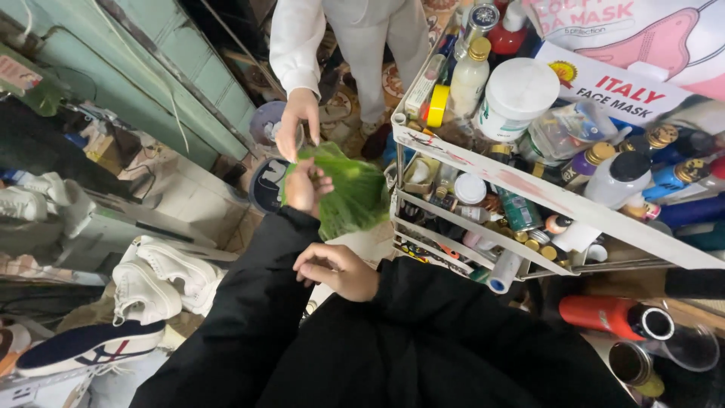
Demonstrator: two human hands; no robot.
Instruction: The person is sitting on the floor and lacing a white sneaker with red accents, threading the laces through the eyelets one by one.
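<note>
Gripping the near edge of a green plastic bag (349,193), the left hand (306,187) is closed on it, fingertips hidden in the folds. Another person's hand (296,125) pinches its far edge. The right hand (337,270) rests loosely curled and empty against the black jacket (423,340), beside a cluttered wire shelf (529,189).

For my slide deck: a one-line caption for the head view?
Left hand holds a green bag toward another person's hand beside a cluttered rack.
</note>
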